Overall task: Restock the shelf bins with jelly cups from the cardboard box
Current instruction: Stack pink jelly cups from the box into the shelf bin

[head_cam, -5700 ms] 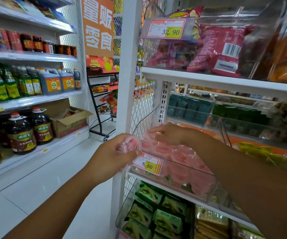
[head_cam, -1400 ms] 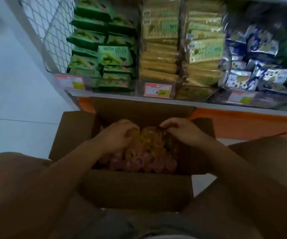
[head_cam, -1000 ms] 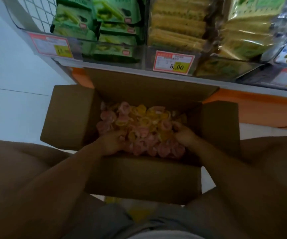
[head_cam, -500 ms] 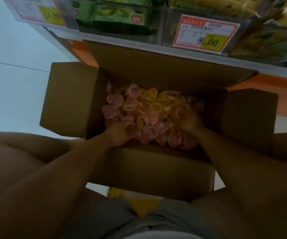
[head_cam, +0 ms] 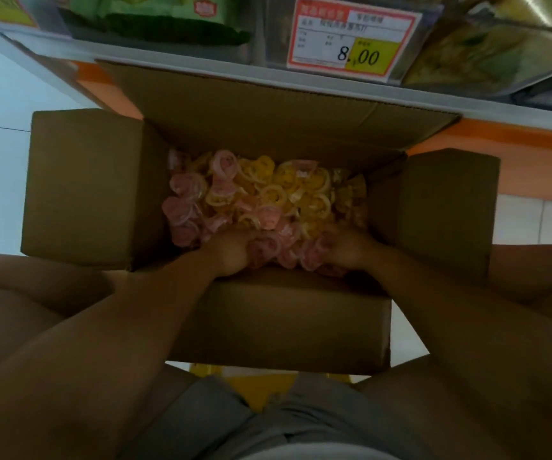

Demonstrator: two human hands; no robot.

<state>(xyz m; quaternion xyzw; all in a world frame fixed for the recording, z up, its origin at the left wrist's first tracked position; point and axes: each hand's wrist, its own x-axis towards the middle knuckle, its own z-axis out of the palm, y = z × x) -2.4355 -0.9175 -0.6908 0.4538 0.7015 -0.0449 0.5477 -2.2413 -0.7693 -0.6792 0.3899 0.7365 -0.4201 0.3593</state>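
Jelly cups [head_cam: 268, 197] — pink and yellow — fill the cardboard box [head_cam: 85, 190]; at its six o'clock edge, left hand [head_cam: 231, 252] and right hand [head_cam: 347, 250] each clutch a handful.

The cardboard box [head_cam: 284, 320] stands open just below the shelf edge, its brown flaps spread outward and the far flap reaching up under that edge. It holds a loose heap of small round jelly cups [head_cam: 268, 197], pink mostly at the left and near side, yellow toward the far right. Above, the clear shelf bins [head_cam: 427, 44] show only their front walls.
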